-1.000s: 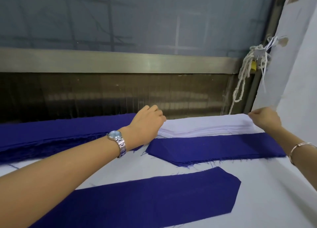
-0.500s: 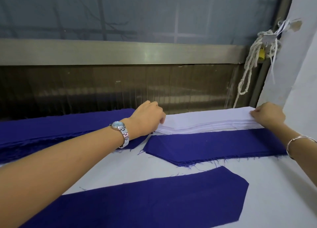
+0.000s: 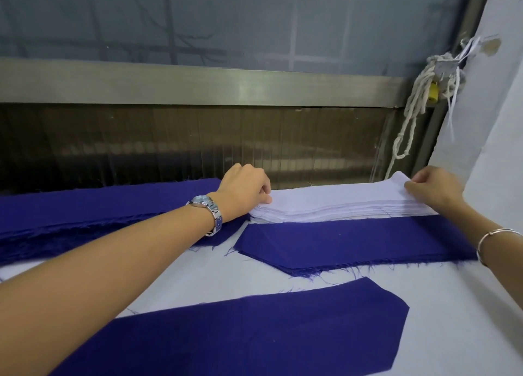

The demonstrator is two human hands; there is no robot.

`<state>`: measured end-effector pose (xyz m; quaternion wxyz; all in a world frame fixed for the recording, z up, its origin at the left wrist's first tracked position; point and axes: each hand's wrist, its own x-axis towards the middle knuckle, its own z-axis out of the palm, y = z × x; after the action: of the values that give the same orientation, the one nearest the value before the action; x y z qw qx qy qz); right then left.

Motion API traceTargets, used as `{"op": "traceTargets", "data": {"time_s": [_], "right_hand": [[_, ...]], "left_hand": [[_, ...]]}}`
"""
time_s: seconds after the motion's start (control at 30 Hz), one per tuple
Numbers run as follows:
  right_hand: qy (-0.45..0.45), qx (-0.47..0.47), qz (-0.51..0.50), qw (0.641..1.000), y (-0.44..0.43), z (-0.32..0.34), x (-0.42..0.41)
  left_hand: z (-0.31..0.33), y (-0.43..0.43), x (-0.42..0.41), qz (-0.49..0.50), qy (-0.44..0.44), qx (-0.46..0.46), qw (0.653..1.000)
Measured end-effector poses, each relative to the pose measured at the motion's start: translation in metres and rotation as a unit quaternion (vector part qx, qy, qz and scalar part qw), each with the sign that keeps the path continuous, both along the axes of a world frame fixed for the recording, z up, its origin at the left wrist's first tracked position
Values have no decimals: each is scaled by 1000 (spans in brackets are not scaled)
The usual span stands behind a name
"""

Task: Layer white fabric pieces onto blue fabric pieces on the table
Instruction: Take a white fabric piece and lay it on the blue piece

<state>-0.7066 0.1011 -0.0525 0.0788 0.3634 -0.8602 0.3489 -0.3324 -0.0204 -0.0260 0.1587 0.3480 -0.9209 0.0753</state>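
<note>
At twelve o'clock the stack of long white fabric strips (image 3: 334,203) lies nine-to-three (just behind a pointed navy fabric pile (image 3: 353,242)), the left hand (image 3: 246,188) and right hand (image 3: 433,190) pinching its top layer's ends.

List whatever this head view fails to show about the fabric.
- Head view: layer count of the white stack, edges too fine.
- Head view: how many layers the left hand and right hand pinch, fingers cover it.
- Head view: near blue piece, left end cut off by the bottom edge.
</note>
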Motion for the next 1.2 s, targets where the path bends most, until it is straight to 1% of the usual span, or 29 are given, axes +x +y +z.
{"op": "traceTargets", "data": {"time_s": [0.1,0.2,0.37,0.47,0.7,0.83,0.9,1.0,1.07,1.13,1.2], "right_hand": [[-45,-40,18,998,-3,0,-6],[-84,-74,44,993,-4,2,-11],[-126,-82,113,982,0,3,-12],[-120,-108,121,979,1,2,-16],[-86,-142,113,979,10,0,-36],[-57,-102,143,983,16,-3,-42],[-44,-87,148,984,19,-5,-43],[-64,-104,136,983,23,-6,-43],[-92,-129,136,978,26,-7,-42],[-115,-152,135,972,31,-5,-40],[-136,-172,132,967,36,-1,-39]], "left_hand": [[0,0,-2,11,7,10,1000],[0,-1,-4,22,-6,4,1000],[-4,-6,-6,28,-22,-10,999],[-4,-8,-7,25,-26,-15,999],[-5,-14,-9,26,-35,13,999],[-3,-17,-10,9,-31,25,999],[-4,-17,-10,5,-25,13,1000],[-8,-16,-9,2,-5,-24,1000],[-11,-15,-6,-6,29,-31,999],[-12,-13,-2,-16,78,-20,997],[-10,-9,4,-28,145,13,989]]}}
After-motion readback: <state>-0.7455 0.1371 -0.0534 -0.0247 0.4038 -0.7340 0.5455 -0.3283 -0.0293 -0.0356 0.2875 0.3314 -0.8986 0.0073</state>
